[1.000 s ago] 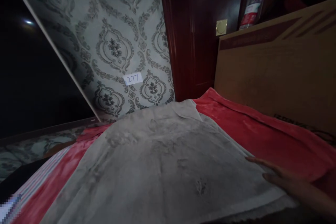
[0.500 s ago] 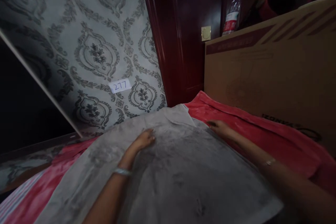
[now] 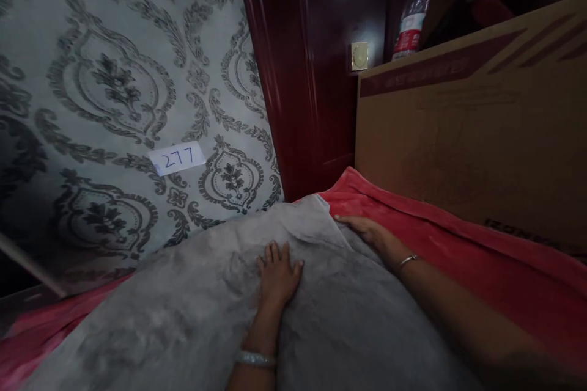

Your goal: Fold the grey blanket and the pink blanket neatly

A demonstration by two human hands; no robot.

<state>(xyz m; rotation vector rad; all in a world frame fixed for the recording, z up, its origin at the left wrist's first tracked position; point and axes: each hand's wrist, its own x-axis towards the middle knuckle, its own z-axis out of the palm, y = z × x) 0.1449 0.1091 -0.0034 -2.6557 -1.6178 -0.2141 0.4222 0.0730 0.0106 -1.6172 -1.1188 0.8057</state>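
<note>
A grey plush blanket (image 3: 220, 293) is spread out in front of me, its far corner turned over to show a paler underside. My left hand (image 3: 279, 275) lies flat on it, palm down with fingers spread. Near the turned-over corner, my right hand (image 3: 367, 233) reaches along the blanket's right edge, fingers stretched out and touching the cloth. Some of its fingers are hard to see. Beneath the grey blanket, a red plush cover (image 3: 440, 250) shows on the right and at the far left.
A large cardboard box (image 3: 458, 116) stands along the right side with a plastic bottle (image 3: 411, 18) on top. Behind are a dark red wooden panel (image 3: 316, 85) and a patterned wall (image 3: 192, 30) bearing a paper label (image 3: 178, 158) marked 277.
My left hand has moved right and flattened out on the grey blanket. My right hand has shifted left toward the turned-over corner. The view has turned slightly.
</note>
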